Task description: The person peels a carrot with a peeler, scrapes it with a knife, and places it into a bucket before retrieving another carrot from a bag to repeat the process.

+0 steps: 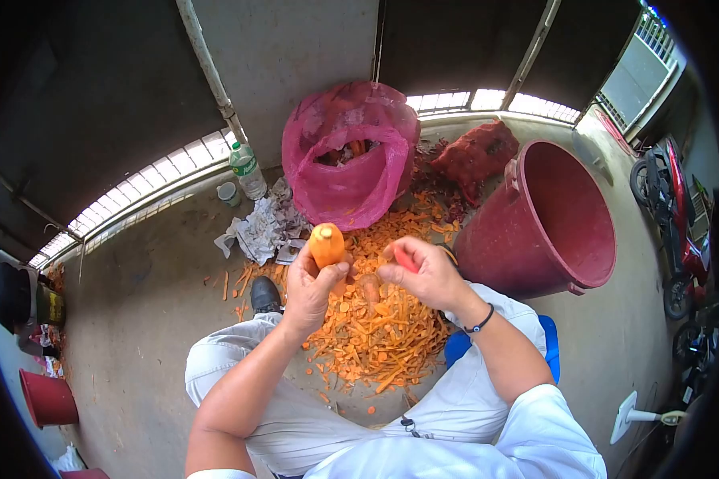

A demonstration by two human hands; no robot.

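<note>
A peeled orange carrot (326, 249) stands nearly upright in my left hand (305, 289), its cut end facing up and my fingers wrapped round it. To its right, my right hand (433, 275) is closed on a red-handled tool (405, 258); its working end is hidden by the fingers. The two hands are apart, and the tool does not touch the carrot. Below them a large heap of carrot peelings (375, 343) covers the floor between my legs, with small cut rounds mixed in. A browner carrot (370, 287) lies on the heap.
Behind the heap sits a pink plastic bag (303, 160), its mouth open. A tall maroon bin (495, 227) leans at the right, near a red net sack (475, 156). Crumpled paper (268, 223), a bottle (248, 172) and a cup (228, 193) are at the left. Motorbikes (671, 215) stand far right.
</note>
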